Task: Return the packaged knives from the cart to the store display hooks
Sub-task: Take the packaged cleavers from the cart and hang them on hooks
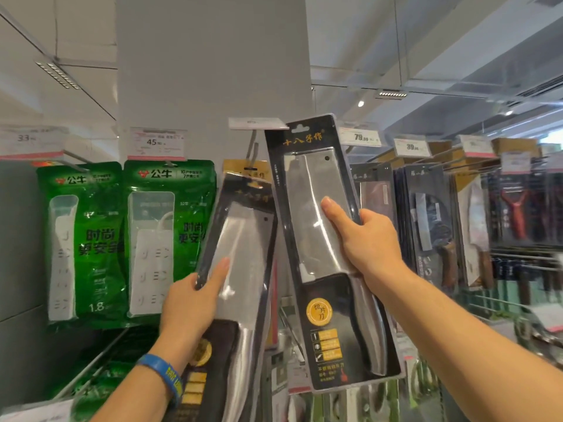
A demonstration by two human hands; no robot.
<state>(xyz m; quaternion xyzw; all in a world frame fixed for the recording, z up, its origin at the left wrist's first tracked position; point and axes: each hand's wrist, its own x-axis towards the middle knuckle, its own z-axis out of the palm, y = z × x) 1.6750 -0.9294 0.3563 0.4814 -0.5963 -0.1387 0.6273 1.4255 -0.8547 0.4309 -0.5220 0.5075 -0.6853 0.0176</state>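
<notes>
So far neither of the two packs I am carrying is on its hook. In my right hand (364,236) I grip a packaged cleaver (330,254) by its right edge, thumb pressed flat on the clear blister over the blade, fingers wrapped behind the black card. It is raised high and leans a little to the left, and its hang slot at the top sits just beside the bare display hook (253,147) under a blank price tag (257,123), but from here the hook does not look threaded through the slot. My left hand (195,303), the one with the blue wristband (166,379), clasps a second packaged cleaver (240,269) by its left edge, lower down and tilted to the right, its top overlapping a gold-topped pack (243,169) that already hangs on the hook. The cart is out of view, so I cannot tell how many more knives wait in it. To the left hang green power-strip packs (91,239), and to the right a row of other knife packs (426,214) on their own hooks. I judge the job partly under way: two packs are at the display, both left to hang, the right one nearest to going on.
</notes>
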